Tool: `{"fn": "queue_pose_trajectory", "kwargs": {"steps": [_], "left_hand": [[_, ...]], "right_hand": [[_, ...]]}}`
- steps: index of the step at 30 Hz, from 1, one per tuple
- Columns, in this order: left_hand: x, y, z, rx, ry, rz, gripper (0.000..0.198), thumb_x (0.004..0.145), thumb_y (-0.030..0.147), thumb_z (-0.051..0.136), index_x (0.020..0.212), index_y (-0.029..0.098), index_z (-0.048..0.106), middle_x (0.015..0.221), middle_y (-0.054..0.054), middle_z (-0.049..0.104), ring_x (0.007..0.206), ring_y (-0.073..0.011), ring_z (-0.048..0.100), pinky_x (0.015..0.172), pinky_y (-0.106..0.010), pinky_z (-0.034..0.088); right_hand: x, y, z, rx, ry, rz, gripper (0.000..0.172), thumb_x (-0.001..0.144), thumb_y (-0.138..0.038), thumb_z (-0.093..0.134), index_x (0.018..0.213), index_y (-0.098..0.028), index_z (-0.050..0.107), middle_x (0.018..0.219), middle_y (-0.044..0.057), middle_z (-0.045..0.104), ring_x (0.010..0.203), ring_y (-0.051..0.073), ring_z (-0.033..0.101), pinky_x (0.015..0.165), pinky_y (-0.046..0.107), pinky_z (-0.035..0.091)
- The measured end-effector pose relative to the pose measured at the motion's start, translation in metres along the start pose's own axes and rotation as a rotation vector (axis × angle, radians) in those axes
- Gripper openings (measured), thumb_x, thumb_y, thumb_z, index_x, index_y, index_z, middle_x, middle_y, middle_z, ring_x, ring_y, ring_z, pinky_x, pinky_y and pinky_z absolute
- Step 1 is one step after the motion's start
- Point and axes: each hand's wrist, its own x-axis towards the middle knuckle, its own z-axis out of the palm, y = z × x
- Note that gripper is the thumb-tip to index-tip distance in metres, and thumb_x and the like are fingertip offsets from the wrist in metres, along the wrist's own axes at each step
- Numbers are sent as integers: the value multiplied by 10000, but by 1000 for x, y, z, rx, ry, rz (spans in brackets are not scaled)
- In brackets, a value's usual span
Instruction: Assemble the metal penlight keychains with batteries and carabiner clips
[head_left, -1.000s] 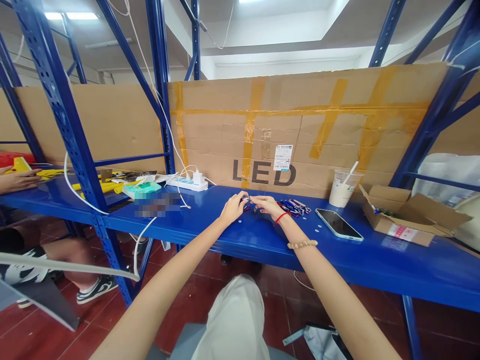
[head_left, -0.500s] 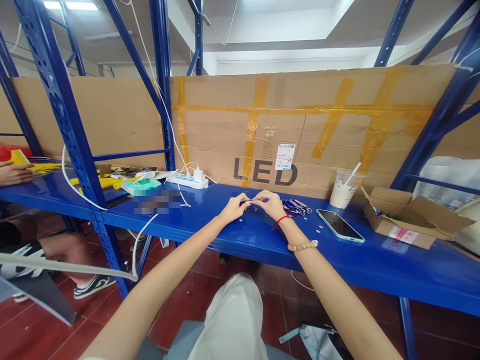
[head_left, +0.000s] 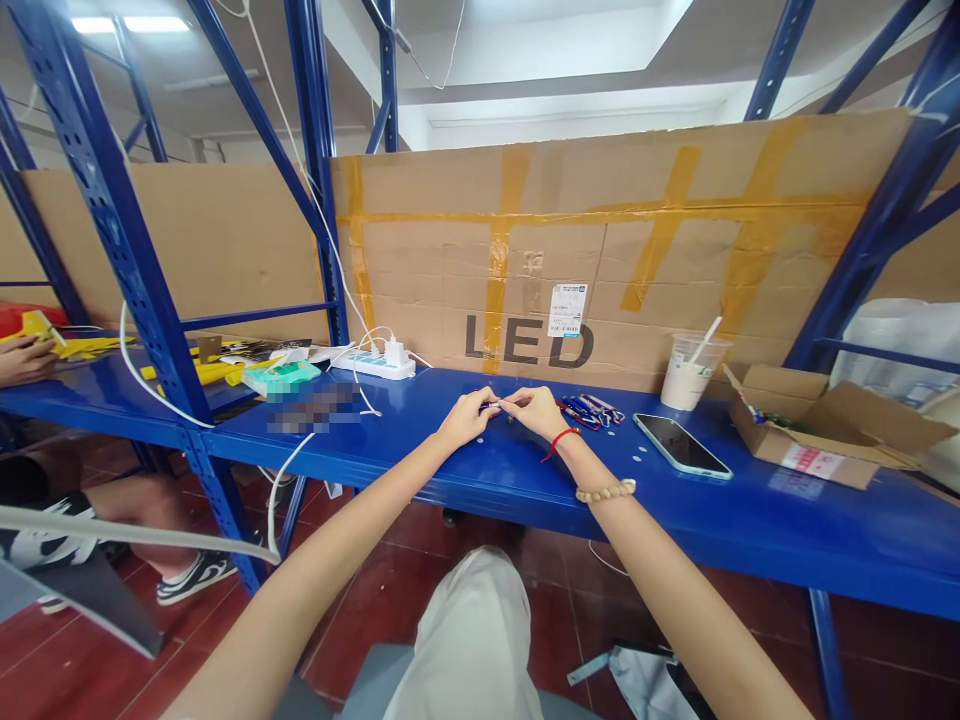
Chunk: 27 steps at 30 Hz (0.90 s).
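Observation:
Above the blue shelf top [head_left: 420, 440], my left hand [head_left: 465, 415] is closed around a small, slim blue-purple piece [head_left: 491, 405]. Fingertips of my right hand [head_left: 534, 410] pinch at the right end of that piece, so the two hands nearly touch. Fingers cover most of it, and its exact kind cannot be made out. Just right of my right hand lies a loose pile of small slim blue, red and silver pieces [head_left: 591, 411].
Rightward are a phone [head_left: 681, 445], a cup with a straw [head_left: 686, 372] and an open cardboard box [head_left: 810, 425]. A power strip [head_left: 379, 364] with white cables and a green-white packet [head_left: 281, 378] lie left. Another person's hand [head_left: 26, 360] holds something yellow at far left.
The fingers of my right hand have closed in slightly on the small piece, moving a little left. The view has shifted slightly; the objects on the shelf stay in place.

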Motion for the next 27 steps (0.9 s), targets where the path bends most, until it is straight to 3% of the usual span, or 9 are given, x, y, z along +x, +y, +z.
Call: {"fn": "queue_pose_trajectory", "kwargs": {"steps": [8, 14, 20, 27], "left_hand": [[3, 3, 0, -28, 10, -42, 97, 820, 211, 477, 888, 193, 543, 823, -13, 661, 767, -144, 616, 733, -247, 463], [3, -1, 0, -52, 67, -79, 122, 825, 230, 462, 910, 197, 544, 766, 3, 639, 712, -132, 604, 713, -243, 460], [2, -2, 1, -141, 21, -42, 84, 821, 259, 475, 832, 187, 517, 715, 20, 625, 678, -122, 595, 674, -229, 458], [-2, 6, -4, -34, -29, -1, 67, 823, 225, 474, 822, 186, 528, 798, -4, 644, 734, -139, 599, 690, -240, 452]], "right_hand": [[6, 7, -2, 74, 11, 96, 347, 728, -484, 584, 683, -170, 725, 697, 50, 710, 592, 171, 638, 556, 249, 491], [7, 8, -5, 186, 35, 58, 301, 688, -417, 631, 815, -162, 727, 835, 72, 715, 637, 165, 640, 595, 262, 505], [5, 7, -6, 116, 15, 15, 241, 653, -379, 662, 729, -162, 735, 797, 80, 712, 683, 186, 638, 630, 279, 497], [0, -1, -7, 190, -81, 116, 284, 631, -401, 662, 685, -132, 735, 664, 71, 696, 578, 160, 605, 542, 247, 465]]}}
